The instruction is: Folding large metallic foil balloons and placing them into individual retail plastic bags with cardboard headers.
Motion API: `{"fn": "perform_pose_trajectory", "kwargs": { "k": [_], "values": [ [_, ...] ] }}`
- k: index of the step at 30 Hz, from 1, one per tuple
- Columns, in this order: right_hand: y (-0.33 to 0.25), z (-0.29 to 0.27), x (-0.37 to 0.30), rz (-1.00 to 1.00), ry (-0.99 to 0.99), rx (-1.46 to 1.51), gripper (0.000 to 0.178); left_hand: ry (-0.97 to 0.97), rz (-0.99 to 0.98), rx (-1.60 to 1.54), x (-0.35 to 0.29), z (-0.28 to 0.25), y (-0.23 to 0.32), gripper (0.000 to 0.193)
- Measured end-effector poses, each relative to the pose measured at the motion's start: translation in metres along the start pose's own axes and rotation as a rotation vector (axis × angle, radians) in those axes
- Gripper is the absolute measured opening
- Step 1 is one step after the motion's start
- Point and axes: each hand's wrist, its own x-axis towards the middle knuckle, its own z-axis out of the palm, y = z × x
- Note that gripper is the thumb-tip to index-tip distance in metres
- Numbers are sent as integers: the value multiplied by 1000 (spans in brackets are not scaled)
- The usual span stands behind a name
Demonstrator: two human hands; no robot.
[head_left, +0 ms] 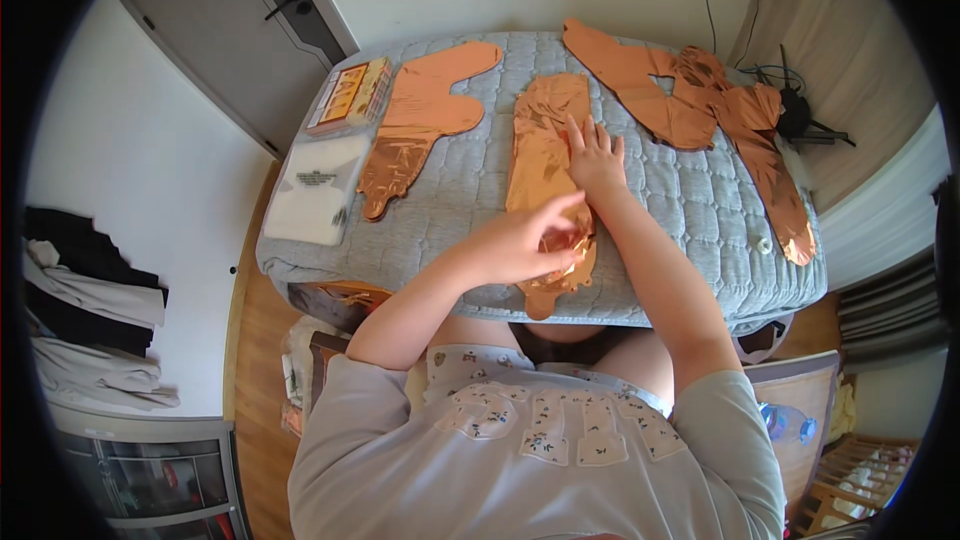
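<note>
In front of me a deflated copper-coloured foil balloon [545, 175] lies lengthwise on the quilted bed, partly folded and creased. My right hand [598, 158] rests palm down on its right edge, fingers spread. Over the lower part of the same balloon is my left hand [545, 235], its thumb and forefinger curved and apart; the other fingers are partly hidden. Wrinkled foil shows between them. To the left lies another flat foil balloon [435, 90] with a rounded outline. More copper foil balloons [650, 90] lie overlapping at the right, one trailing down toward the near edge.
A patterned box [350, 95] and a white plastic-wrapped pack [318, 190] sit along the bed's left side. A small whitish roll [764, 245] is near the right edge. Black stand-like equipment [800, 115] with cables stands at the far right. Clothes [90, 310] lie at far left.
</note>
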Motion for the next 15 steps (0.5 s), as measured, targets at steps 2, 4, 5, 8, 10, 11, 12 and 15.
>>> {"fn": "perform_pose_trajectory", "kwargs": {
  "k": [2, 4, 5, 8, 10, 11, 12, 15],
  "values": [
    [-8, 1, -1, -12, 10, 5, 64, -90, 52, -186, 3, 5, -24, 78],
    [-2, 3, 2, -9, 4, -5, 64, -201, 119, -373, 10, 1, -33, 75],
    [1, 5, 3, -9, -9, -11, 64, -239, 92, -556, 14, -8, -40, 71],
    [-5, 1, 0, -11, -8, 2, 63, -79, 57, -744, 23, -34, -63, 63],
    [-6, -3, -3, -4, -5, 4, 63, 36, 66, -639, 36, -47, -80, 65],
    [-9, -6, -3, -5, -3, 8, 62, 188, 126, -138, 42, -52, -87, 68],
    [-5, -4, -3, 2, -2, 5, 62, 327, 185, 363, 52, -57, -96, 71],
    [-2, -1, 1, -8, 23, -1, 62, 203, 194, 711, 71, -68, -120, 90]
  ]
}}
